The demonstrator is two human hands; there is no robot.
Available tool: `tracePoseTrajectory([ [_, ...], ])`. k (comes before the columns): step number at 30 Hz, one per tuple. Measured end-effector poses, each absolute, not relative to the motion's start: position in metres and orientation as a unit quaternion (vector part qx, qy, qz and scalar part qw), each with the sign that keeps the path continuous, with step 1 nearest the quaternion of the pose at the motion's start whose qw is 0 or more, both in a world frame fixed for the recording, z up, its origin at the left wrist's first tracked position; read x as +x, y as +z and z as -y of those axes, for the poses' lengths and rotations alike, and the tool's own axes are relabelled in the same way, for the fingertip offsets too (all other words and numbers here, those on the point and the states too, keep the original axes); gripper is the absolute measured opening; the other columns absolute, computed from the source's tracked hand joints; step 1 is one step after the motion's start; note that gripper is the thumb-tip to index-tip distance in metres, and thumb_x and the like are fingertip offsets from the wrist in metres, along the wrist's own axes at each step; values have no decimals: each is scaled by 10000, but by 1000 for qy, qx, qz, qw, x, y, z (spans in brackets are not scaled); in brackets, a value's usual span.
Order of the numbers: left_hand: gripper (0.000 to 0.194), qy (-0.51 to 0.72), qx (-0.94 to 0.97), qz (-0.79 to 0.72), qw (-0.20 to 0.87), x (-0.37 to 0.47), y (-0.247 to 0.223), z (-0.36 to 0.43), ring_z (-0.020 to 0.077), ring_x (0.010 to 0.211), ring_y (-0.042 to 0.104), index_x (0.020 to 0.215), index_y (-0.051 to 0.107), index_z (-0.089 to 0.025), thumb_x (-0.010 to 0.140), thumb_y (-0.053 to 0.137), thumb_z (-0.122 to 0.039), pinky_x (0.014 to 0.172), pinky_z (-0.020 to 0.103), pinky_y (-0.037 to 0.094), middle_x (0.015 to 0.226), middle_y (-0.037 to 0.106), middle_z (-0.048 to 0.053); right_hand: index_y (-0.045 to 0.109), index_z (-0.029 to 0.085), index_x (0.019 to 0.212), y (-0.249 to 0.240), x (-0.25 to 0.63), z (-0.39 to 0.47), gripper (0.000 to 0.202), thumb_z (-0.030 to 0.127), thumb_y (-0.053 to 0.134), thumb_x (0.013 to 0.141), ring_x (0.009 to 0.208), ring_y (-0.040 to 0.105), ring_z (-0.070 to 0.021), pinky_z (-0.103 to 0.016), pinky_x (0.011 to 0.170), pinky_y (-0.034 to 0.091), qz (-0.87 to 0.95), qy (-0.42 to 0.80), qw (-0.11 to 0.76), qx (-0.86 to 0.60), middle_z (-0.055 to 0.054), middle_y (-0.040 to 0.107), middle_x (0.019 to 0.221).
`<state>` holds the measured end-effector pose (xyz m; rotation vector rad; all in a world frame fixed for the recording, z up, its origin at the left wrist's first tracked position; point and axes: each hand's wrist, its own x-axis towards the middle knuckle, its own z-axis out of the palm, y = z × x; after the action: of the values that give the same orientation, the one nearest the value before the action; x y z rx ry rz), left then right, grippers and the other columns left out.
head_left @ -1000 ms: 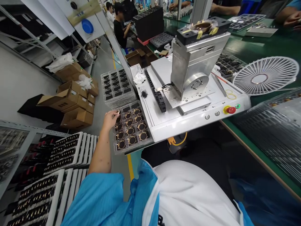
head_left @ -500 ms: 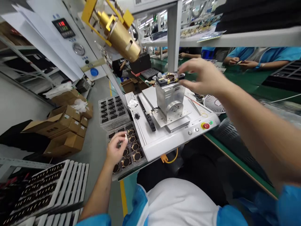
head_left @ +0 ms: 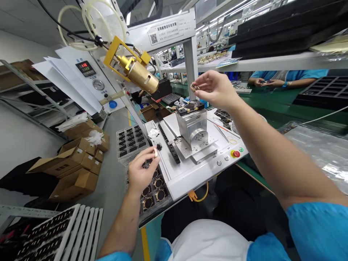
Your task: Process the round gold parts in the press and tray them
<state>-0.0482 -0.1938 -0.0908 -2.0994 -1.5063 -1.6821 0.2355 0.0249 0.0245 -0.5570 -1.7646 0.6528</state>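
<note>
My right hand (head_left: 213, 88) is raised above the metal fixture block (head_left: 191, 125), pinching a small round gold-coloured watch case (head_left: 193, 87) at the fingertips. Below it, the black holder (head_left: 189, 107) with yellowish clamps sits on top of the block. My left hand (head_left: 143, 168) hovers over the clear tray, its thumb and index finger pressed together. Something pale shows at those fingertips, too small to name. In the tray lie several round black pieces with gold rims (head_left: 160, 195), partly hidden by the hand.
A gold heating cylinder (head_left: 144, 78) hangs above the white machine base (head_left: 179, 181). Tweezers (head_left: 221, 133) and a red emergency button (head_left: 236, 154) are at the right. Stacked trays (head_left: 132, 139) stand left, cardboard boxes (head_left: 81, 174) beyond. Another person's hands (head_left: 269, 83) work across the bench.
My right hand has come up off the holder with the gold-coloured watch case in its fingers. My left hand has moved a little right, still pinched. The camera view has shifted.
</note>
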Motion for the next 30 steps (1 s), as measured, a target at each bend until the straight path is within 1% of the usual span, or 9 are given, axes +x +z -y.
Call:
tracePoseTrajectory([
  [4,108,-519,-739,413,115,-4,-33,125,265,1007,794,869,795,-233,850,822,-336,956,463,623,1075,833,70,628,195,1046,-6,267,23,313,238,819,802,1059,739,-235,-397,977,613,710,325,588,-213,-93,751,1105],
  [8,147,-414,-756,490,127,33,17,64,273,991,780,828,805,-238,862,790,-381,895,402,589,1028,836,66,631,210,1079,-44,308,63,393,365,870,808,1064,756,-259,-417,951,639,675,379,589,-232,-107,777,1115],
  [12,367,-271,-743,601,118,59,46,23,317,853,751,765,797,-223,850,752,-578,754,382,526,787,793,98,663,220,1058,-82,342,94,421,459,891,797,1069,762,-290,-431,916,657,638,407,579,-304,-113,789,1103],
  [14,508,-233,-743,618,110,62,50,14,322,804,734,693,769,-206,899,648,-655,719,378,490,700,748,112,681,226,1040,-104,360,108,431,496,895,781,1065,762,-303,-440,909,660,615,411,579,-343,-116,790,1101],
  [16,593,-236,-755,605,91,57,49,12,297,778,721,669,753,-195,980,509,-637,704,362,466,681,731,107,698,234,1038,-129,379,122,444,532,890,769,1030,768,-309,-433,869,668,581,416,576,-397,-118,790,1103],
  [18,534,-263,-781,563,54,49,43,14,260,793,718,743,779,-190,1003,492,-557,713,338,466,756,766,88,711,234,1035,-153,397,135,485,597,873,758,983,773,-314,-417,810,670,543,426,561,-457,-126,791,1099],
  [22,286,-313,-807,500,-10,35,34,14,230,906,733,905,823,-190,915,637,-408,800,308,509,983,827,71,725,201,995,-192,420,151,611,706,868,682,976,765,-320,-392,790,657,493,459,509,-536,-152,787,1117],
  [26,235,-286,-825,486,-44,32,41,7,228,898,745,936,829,-178,858,681,-343,849,324,547,1021,831,82,729,183,977,-206,419,153,696,746,885,598,979,754,-318,-353,727,642,454,486,491,-563,-162,783,1126],
  [30,229,-242,-842,480,-38,31,52,3,246,933,757,889,821,-169,844,688,-351,881,341,566,1029,830,84,721,180,958,-206,409,149,675,716,905,592,946,753,-295,-315,692,622,447,501,502,-545,-161,784,1102],
])
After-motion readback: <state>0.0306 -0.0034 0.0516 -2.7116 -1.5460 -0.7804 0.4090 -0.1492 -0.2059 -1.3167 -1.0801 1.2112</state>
